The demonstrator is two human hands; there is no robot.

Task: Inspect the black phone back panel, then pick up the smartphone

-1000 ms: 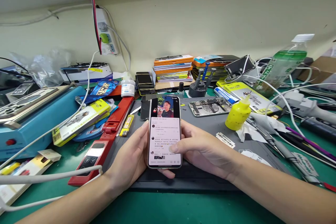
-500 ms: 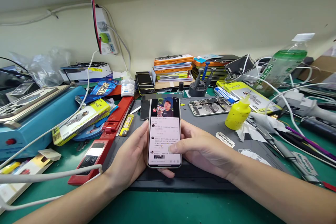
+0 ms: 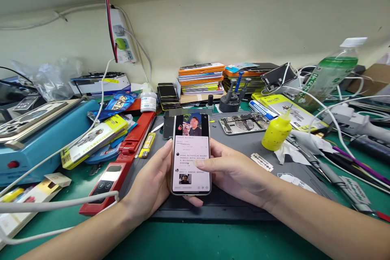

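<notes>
A lit phone (image 3: 191, 158) is held upright over the grey mat (image 3: 231, 205), its screen showing a video strip above lines of text. My left hand (image 3: 154, 178) wraps round the phone's left edge and underside, and fingertips show below its bottom edge. My right hand (image 3: 234, 168) grips the right edge, with its thumb lying on the lower half of the screen. An opened phone (image 3: 243, 123) with bare inner parts lies on the mat behind my right hand. Behind the held phone's upper left is a dark phone part (image 3: 168, 126).
A yellow squeeze bottle (image 3: 276, 132), a blade packet (image 3: 261, 162) and grey-handled tools (image 3: 333, 176) lie at right. A green drink bottle (image 3: 330, 73) leans behind. To the left are a red tool (image 3: 129, 146), a blue machine (image 3: 45, 142) and white cables.
My right thumb has moved slightly up the screen. The text has scrolled upward, and a small picture shows fully near the bottom. My left hand has not visibly moved.
</notes>
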